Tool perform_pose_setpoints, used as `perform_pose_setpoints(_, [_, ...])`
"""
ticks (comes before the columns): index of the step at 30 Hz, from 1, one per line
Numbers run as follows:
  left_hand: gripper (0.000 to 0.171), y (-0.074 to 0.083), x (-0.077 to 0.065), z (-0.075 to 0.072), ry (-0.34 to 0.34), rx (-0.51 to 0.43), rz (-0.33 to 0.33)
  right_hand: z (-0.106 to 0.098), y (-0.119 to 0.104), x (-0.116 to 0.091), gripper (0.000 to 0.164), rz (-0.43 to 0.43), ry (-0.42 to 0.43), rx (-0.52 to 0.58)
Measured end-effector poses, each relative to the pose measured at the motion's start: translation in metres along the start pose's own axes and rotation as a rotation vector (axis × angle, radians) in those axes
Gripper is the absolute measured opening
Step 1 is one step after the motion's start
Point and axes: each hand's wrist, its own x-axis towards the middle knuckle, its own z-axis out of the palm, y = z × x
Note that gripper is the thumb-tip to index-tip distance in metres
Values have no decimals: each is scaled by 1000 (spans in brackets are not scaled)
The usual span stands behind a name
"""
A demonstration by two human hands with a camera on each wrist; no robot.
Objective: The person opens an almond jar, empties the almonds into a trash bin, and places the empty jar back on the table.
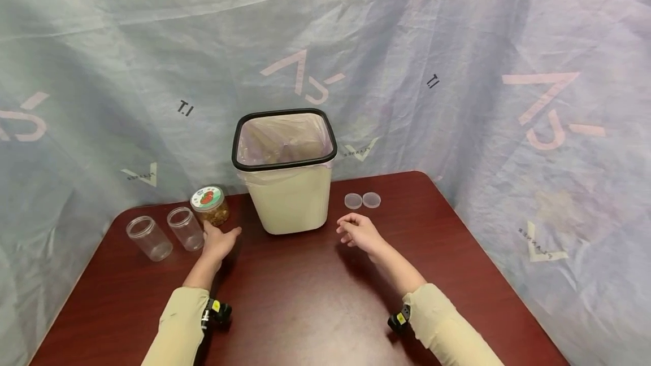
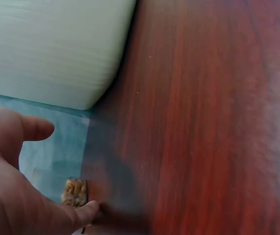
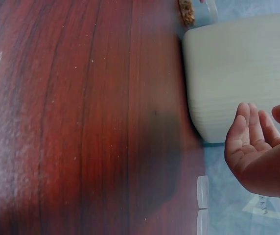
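My left hand (image 1: 217,243) is spread, thumb apart from the fingers, in front of a squat jar (image 1: 216,214) of brown bits with a tomato-like picture on its lid. The left wrist view shows part of that jar (image 2: 74,192) beyond the fingers; whether they touch it, I cannot tell. Left of the hand stand two clear lidless jars (image 1: 186,231) (image 1: 150,240). My right hand (image 1: 362,234), fingers loosely bent and holding nothing, hovers in front of two round translucent lids (image 1: 353,201) (image 1: 372,200). In the right wrist view the lids (image 3: 202,192) appear edge-on below the hand.
A cream bin (image 1: 290,199) with a black rim and a plastic liner stands at the table's back, between the hands. The dark red table (image 1: 305,298) ends at a hanging grey cloth (image 1: 386,44) printed with letters, behind and at the sides.
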Motion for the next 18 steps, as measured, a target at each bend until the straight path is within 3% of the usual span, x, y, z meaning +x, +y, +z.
perform_pose_setpoints(5, [109,0,14,11,100,-75,-36,-2,6,-1,16,8,1,15])
perform_pose_setpoints(10, [112,-3,32,21,274,-149,-61,0,11,-1,17,18,-19,20])
perform_pose_setpoints(13, [114,-1,42,26,371,-194,-44,1,11,0,18,25,-13,23])
perform_pose_setpoints(18, [116,3,54,29,468,-264,-15,6,8,3,18,29,-4,28])
